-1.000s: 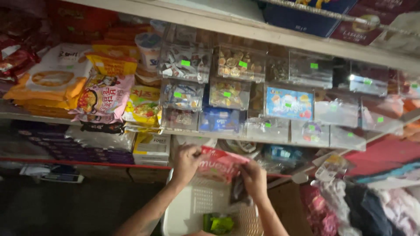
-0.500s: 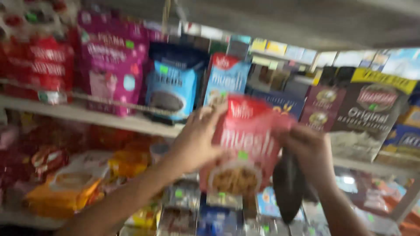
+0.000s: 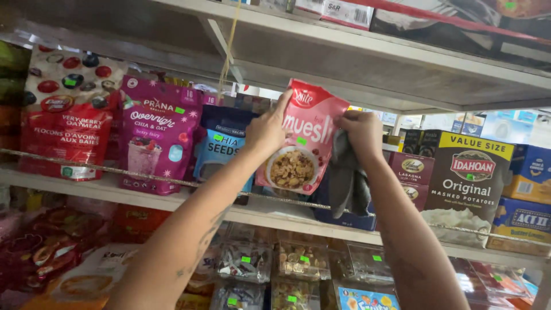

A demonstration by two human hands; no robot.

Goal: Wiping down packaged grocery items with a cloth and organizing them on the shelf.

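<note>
Up at the shelf (image 3: 275, 215), in the head view, both hands hold a red pouch (image 3: 304, 135) with a bowl of cereal pictured on its front. The left hand (image 3: 267, 131) grips the pouch's left edge, thumb on the front and fingers behind. The right hand (image 3: 360, 131) pinches the pouch's upper right corner and also clutches a grey cloth (image 3: 344, 178), which hangs down below that hand, partly behind the pouch. The pouch is raised and slightly tilted, in front of the goods on the shelf and just under the shelf board above.

Just left of the left hand stands a blue bag (image 3: 221, 149), touching a magenta bag (image 3: 158, 135) further left; beyond that sits a red bag (image 3: 69, 112) printed with berries. Right of the right hand are dark boxes (image 3: 410, 172) and a large black box (image 3: 470, 183) with a yellow top band. A thin rail (image 3: 149, 177) runs along the shelf front. Below both forearms, clear tubs (image 3: 298, 261) of snacks fill the lower shelf.
</note>
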